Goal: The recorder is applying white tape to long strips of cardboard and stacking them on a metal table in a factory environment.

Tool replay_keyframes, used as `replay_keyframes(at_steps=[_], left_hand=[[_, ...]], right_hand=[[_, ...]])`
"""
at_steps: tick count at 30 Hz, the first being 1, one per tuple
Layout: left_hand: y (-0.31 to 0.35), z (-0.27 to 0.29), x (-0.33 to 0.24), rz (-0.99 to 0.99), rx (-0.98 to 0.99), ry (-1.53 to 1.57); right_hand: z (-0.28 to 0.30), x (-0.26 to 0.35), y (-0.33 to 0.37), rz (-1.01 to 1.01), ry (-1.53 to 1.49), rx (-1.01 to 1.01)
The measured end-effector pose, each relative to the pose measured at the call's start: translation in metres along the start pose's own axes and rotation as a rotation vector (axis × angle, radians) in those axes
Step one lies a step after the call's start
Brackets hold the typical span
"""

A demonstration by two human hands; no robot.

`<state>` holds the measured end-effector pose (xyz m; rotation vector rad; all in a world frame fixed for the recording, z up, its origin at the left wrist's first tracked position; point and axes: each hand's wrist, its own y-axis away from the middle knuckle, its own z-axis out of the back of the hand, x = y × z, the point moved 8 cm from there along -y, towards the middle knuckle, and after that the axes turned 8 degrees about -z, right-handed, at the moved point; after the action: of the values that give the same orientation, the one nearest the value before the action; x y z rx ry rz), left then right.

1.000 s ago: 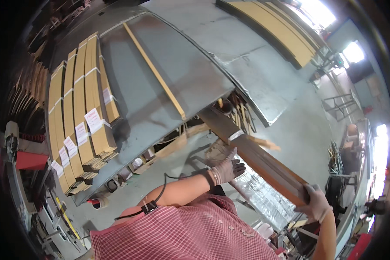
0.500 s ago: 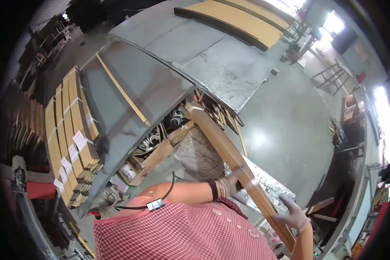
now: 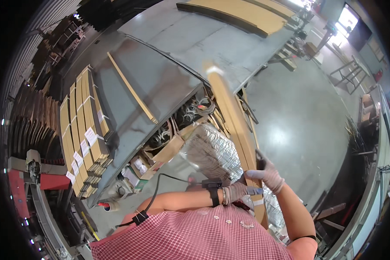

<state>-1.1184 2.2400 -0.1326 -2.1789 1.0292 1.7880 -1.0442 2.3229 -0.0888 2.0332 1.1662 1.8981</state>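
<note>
A long bundle of tan strips (image 3: 233,119) slants from my body towards the work table, its far end raised over the table's near corner and blurred. White bands circle it near both ends. My left hand (image 3: 239,192), in a light glove with greyish fingertips, reaches across its near part and grips it. Just beyond, my right hand (image 3: 269,175), gloved alike, holds the same bundle from the right side; its thumb lies over the top and some fingers are hidden. A black strap with a small device (image 3: 213,185) sits round my left wrist.
Several banded tan bundles (image 3: 80,125) with white labels lie on the grey metal table (image 3: 130,82), beside a single strip (image 3: 132,89). Wide tan panels (image 3: 234,15) lie at the far end. Silvery wrapped material (image 3: 212,149) and cardboard boxes (image 3: 169,149) are below the table edge.
The bundle has swung steeper, its far end lifting up and to the right above the table corner. My right hand has moved up and left along it, close to my left hand.
</note>
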Motion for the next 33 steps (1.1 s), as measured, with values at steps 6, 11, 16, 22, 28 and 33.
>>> replay_keyframes(at_steps=[6,11,16,22,28,33], left_hand=[[0.014,-0.003,-0.005,0.107,0.139,0.544],[0.024,0.017,-0.043,0.075,0.31,0.492],[0.046,0.062,-0.082,-0.23,0.088,-0.009],[0.029,0.089,-0.067,-0.26,0.248,0.036],[0.043,0.069,-0.087,-0.271,0.292,0.533],[0.085,0.056,-0.084,-0.016,0.448,0.235]], right_hand=[[0.012,0.059,0.026,0.071,0.166,-0.055],[-0.043,0.08,0.029,0.191,0.324,-0.205],[-0.06,0.089,0.038,0.382,0.555,-0.332],[-0.076,0.098,0.056,0.441,0.505,-0.528],[-0.077,0.095,0.043,0.48,0.429,-0.632],[0.047,0.085,0.092,0.435,0.96,-1.476]])
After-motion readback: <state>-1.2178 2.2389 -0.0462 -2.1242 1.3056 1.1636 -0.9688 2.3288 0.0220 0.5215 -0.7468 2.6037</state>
